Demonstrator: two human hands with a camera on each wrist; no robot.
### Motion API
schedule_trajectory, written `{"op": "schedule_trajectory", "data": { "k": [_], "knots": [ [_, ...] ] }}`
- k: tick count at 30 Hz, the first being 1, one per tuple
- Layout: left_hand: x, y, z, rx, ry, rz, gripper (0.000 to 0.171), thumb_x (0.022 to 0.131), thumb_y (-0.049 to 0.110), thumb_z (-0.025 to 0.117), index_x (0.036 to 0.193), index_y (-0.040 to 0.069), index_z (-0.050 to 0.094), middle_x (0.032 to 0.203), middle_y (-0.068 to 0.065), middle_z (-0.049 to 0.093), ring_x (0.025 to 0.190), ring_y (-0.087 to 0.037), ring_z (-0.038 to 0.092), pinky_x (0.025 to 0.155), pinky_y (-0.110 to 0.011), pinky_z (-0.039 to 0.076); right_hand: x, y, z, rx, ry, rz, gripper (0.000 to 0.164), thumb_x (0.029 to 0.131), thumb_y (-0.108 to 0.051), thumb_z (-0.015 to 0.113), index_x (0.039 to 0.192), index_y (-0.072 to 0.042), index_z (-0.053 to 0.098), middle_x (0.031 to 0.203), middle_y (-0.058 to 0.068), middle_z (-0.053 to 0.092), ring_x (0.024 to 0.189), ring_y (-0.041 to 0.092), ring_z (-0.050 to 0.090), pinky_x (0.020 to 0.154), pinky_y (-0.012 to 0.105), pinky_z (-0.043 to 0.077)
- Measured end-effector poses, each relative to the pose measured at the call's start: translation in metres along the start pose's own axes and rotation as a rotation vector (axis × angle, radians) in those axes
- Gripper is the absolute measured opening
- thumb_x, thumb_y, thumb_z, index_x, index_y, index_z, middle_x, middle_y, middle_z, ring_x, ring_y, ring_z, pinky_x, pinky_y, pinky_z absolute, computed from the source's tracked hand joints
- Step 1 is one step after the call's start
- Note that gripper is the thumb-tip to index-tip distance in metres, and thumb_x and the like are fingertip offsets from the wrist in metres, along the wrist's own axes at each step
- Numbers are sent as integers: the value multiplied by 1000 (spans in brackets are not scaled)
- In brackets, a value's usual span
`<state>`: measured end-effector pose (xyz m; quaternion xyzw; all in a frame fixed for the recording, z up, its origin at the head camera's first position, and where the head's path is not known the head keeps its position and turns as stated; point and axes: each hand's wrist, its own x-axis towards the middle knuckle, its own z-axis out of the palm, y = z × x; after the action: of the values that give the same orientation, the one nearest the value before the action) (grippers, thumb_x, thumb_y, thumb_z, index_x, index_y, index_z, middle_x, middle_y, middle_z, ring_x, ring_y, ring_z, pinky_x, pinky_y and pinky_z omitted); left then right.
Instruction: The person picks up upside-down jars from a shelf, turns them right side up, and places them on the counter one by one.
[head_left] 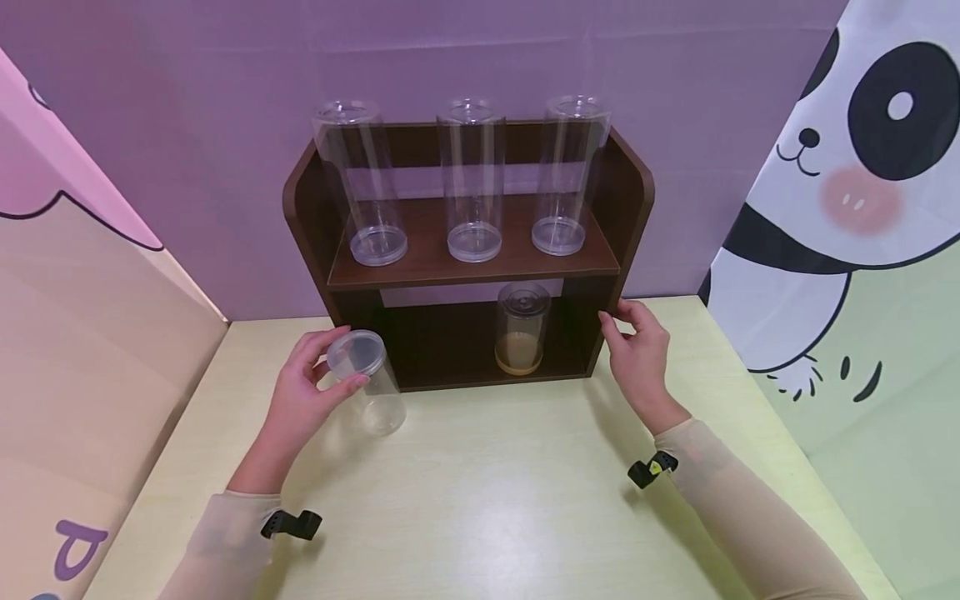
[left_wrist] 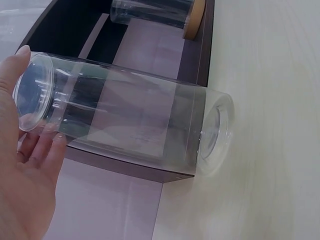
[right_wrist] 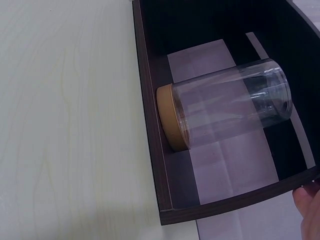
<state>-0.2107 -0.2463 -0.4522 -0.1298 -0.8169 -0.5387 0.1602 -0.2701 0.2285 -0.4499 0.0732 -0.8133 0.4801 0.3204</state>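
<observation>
Progress looked decent to me. Three tall tubes (head_left: pixel 475 179) already stood on the wooden rack (head_left: pixel 472 275)'s top level, upper middle of the frame, and a shorter jar (head_left: pixel 522 333) with a tan base sat on the lower level, just right of centre. What seemed left was the clear jar (head_left: pixel 381 398), off the rack near its front corner, left of centre, tilted; couldn't tell if it touched the table (head_left: pixel 480 500). The left hand (head_left: pixel 303 387) had it clamped at the top; the right hand (head_left: pixel 639 362) looked pinched on the rack's side, right of centre.

Glossy plastic-looking jar (head_left: pixel 381 402), smooth wood-look shelf (head_left: pixel 427 346), wood-grain tabletop (head_left: pixel 480 483).
</observation>
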Motion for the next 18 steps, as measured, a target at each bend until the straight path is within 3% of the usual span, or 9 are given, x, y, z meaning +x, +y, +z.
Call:
{"op": "schedule_trajectory", "data": {
  "k": [18],
  "knots": [
    [-1,2,1,36,2,4,77,91,3,91,160,7,55,148,-9,55,129,-11,53,108,-8,44,0,4,1,26,11,-31,18,106,-7,75,123,-1,76,119,15,79,111,30,74,81,4,52]
  ]
}}
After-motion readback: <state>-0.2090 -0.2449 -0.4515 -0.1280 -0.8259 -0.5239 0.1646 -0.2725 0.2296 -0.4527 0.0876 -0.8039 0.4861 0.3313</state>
